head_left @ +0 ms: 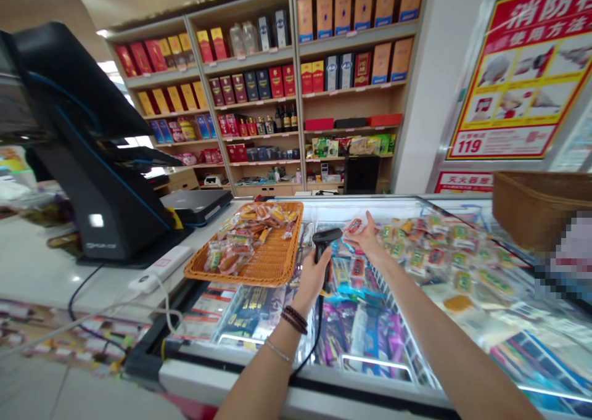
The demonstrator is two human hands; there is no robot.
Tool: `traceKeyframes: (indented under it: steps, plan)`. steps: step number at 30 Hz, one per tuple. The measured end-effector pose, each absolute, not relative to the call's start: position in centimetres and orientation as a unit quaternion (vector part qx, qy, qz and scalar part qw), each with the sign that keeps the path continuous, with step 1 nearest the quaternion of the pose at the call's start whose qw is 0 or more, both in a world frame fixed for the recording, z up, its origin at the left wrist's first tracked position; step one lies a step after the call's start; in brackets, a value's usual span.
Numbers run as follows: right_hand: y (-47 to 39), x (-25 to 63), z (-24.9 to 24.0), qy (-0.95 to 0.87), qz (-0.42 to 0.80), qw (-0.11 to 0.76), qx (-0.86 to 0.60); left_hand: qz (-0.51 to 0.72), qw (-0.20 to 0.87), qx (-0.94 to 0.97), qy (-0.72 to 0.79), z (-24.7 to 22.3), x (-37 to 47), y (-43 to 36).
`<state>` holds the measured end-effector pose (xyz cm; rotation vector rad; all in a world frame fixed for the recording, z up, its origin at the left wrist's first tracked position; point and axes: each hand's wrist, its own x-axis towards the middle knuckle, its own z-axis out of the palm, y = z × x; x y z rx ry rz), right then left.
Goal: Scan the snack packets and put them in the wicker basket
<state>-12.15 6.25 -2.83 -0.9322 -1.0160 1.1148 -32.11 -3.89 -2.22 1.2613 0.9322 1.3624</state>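
Note:
My left hand (311,278) is wrapped round the handle of a black barcode scanner (327,236), whose cable hangs down past my wrist. Just to its right, my right hand (369,241) pinches a small clear snack packet (354,225) with a red and white label. The scanner's head points toward this packet, with a small gap between them. Left of my hands sits an orange wicker tray (268,275) with several wrapped snacks (235,245) in it. More snack packets (435,247) lie spread over the freezer top on the right.
Beneath my arms is a chest freezer (231,380) with bagged goods inside. A dark checkout terminal (106,222) and a flat scale (197,205) stand on the left counter. A brown basket (531,207) is at the right. Shelves of boxes (259,139) line the back wall.

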Motion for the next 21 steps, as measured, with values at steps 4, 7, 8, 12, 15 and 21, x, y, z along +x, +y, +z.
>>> traceKeyframes:
  steps: [4, 7, 8, 12, 15, 21]
  plan:
    - [5.9, -11.9, -2.4, -0.431, 0.506, 0.636, -0.393, 0.563, 0.508, 0.524, 0.388, -2.3, -32.2, -3.7]
    - [6.2, -11.7, -2.5, -0.462, 0.481, 0.658, -0.351, 0.563, 0.51, 0.523, 0.387, -2.3, -32.3, -3.7]
    - [6.4, -11.6, -2.6, -0.475, 0.476, 0.656, -0.343, 0.563, 0.512, 0.524, 0.384, -2.2, -32.4, -3.7]
    - [7.0, -11.2, -3.4, -0.495, 0.493, 0.632, -0.336, 0.559, 0.516, 0.526, 0.379, -2.1, -32.6, -3.8]
    - [7.0, -10.7, -3.9, -0.51, 0.497, 0.598, -0.366, 0.558, 0.512, 0.526, 0.387, -2.0, -32.7, -3.8]
    - [6.8, -9.6, -3.5, -0.55, 0.475, 0.584, -0.362, 0.547, 0.507, 0.535, 0.396, -1.6, -33.1, -3.8]
